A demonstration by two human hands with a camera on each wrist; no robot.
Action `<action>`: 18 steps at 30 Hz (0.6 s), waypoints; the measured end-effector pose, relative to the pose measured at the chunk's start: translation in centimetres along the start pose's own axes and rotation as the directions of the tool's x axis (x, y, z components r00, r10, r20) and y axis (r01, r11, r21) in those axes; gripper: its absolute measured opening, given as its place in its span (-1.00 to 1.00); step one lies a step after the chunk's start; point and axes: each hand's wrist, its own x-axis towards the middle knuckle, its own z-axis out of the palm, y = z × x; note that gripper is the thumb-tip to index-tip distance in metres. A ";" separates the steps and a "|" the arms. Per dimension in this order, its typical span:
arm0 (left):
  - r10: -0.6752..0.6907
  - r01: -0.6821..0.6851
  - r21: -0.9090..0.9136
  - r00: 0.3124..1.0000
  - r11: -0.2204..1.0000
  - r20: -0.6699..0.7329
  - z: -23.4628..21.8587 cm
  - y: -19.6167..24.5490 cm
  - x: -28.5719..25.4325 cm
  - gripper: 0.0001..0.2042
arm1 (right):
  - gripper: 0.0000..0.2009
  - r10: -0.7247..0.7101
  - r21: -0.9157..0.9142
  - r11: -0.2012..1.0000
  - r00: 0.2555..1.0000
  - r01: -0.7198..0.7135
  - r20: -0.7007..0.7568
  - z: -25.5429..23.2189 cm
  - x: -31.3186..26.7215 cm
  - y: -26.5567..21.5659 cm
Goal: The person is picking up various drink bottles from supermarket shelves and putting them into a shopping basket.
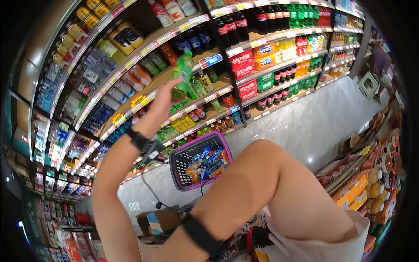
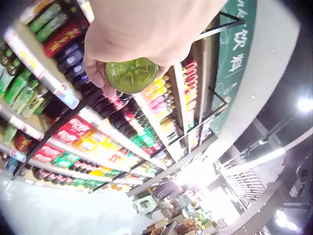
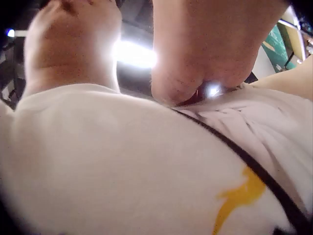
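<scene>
In the head view my left hand grips a green bottle in front of the drinks shelves. Its fingers curl round the bottle's lower part, and the yellow-green bottle base shows beneath the left hand in the left wrist view. My right arm is bent back towards the body, and the right hand is cut off at the bottom edge; its fingers are hidden. The right wrist view shows a white shirt with a dark cord and large areas of skin close to the camera.
A purple-rimmed basket holding several packaged items stands on the floor below the shelves. Beside it is an open cardboard box. Stacked drinks line the right side. A person is near a green stool farther off.
</scene>
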 end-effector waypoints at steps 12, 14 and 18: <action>0.434 -0.399 -0.479 0.900 0.782 -0.042 -1.5 6.0 -12.3 -0.45 | -0.73 0.513 0.354 0.810 0.275 -0.467 -0.813 -2.7 -23.0 -8.0; 0.435 -0.377 0.245 0.862 0.893 -0.261 0.1 0.2 -15.5 -0.24 | -0.57 0.538 0.478 0.783 0.048 -0.398 -0.841 -2.0 -26.1 -8.1; 0.424 -0.395 0.255 0.903 0.883 -0.070 3.2 -6.0 -17.3 -0.17 | -0.40 0.417 0.412 0.835 -0.069 -0.364 -0.906 -1.7 -31.0 -6.2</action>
